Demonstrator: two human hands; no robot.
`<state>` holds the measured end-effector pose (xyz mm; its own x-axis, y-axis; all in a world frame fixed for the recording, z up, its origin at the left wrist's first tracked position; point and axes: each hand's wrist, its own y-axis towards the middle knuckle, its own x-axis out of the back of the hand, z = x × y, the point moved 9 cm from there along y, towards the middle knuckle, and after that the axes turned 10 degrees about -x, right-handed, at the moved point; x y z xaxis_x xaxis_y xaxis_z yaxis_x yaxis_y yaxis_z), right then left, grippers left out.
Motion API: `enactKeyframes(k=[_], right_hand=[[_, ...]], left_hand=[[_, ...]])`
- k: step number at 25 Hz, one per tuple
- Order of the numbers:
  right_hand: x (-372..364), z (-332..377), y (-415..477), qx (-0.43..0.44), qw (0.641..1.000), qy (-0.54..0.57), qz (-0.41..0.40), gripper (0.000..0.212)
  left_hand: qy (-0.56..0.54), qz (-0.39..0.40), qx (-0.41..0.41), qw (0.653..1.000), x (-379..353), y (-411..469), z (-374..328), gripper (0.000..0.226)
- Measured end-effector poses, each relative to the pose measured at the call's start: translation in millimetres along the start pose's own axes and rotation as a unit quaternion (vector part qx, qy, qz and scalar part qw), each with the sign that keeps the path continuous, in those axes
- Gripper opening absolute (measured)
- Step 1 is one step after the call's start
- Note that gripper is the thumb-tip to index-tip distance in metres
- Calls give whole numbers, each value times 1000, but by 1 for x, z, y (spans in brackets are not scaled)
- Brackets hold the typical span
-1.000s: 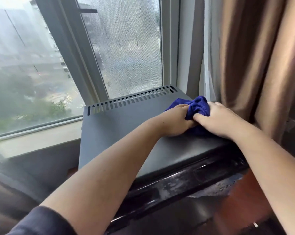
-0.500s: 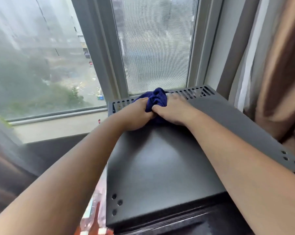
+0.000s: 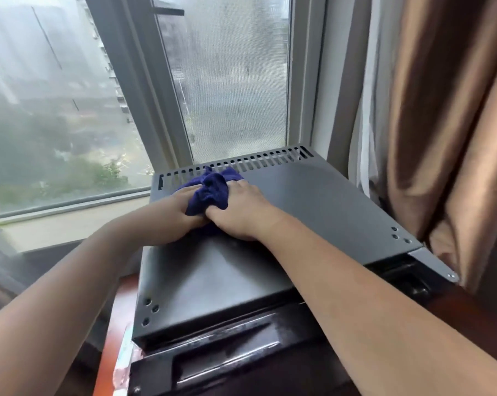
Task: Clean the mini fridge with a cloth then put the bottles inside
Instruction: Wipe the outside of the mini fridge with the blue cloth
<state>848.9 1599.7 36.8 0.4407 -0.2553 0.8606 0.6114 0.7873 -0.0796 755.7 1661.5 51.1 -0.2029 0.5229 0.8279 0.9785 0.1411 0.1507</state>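
Observation:
The mini fridge [image 3: 321,201] is a dark grey metal box with a row of vent slots along its back edge, standing under the window. A bunched dark blue cloth [image 3: 210,192] lies on its top near the back left. My left hand [image 3: 173,215] and my right hand [image 3: 241,210] both grip the cloth, side by side, and press it onto the top. The fridge's glossy black door edge [image 3: 227,358] shows at the front. No bottles are in view.
A window [image 3: 227,81] and its sill [image 3: 70,221] run behind the fridge. Brown curtains [image 3: 441,124] hang close against the fridge's right side. A reddish wooden surface [image 3: 113,338] and a bit of pale packaging [image 3: 124,364] lie at the fridge's left front.
Both hands with the cloth swept from the right side of the fridge top to the back left, and now sit slightly nearer the front than half a second ago.

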Motion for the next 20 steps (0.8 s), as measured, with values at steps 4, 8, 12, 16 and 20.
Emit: enactKeyframes(k=[4, 8, 12, 16, 20], right_hand=[[48, -81, -35, -62, 997, 14, -53, 68], [89, -152, -58, -128, 986, 28, -99, 60], [108, -185, -47, -186, 976, 35, -110, 74], [117, -191, -5, -214, 970, 38, -112, 86], [115, -176, 46, -203, 973, 25, -109, 75]], left_hand=[[19, 59, -73, 995, -47, 55, -57, 41], [42, 89, -96, 990, -89, 115, -96, 46], [44, 103, -102, 988, -105, 152, -108, 45], [44, 72, -83, 993, -95, 181, -101, 48], [62, 54, -40, 996, -74, 206, -62, 32]])
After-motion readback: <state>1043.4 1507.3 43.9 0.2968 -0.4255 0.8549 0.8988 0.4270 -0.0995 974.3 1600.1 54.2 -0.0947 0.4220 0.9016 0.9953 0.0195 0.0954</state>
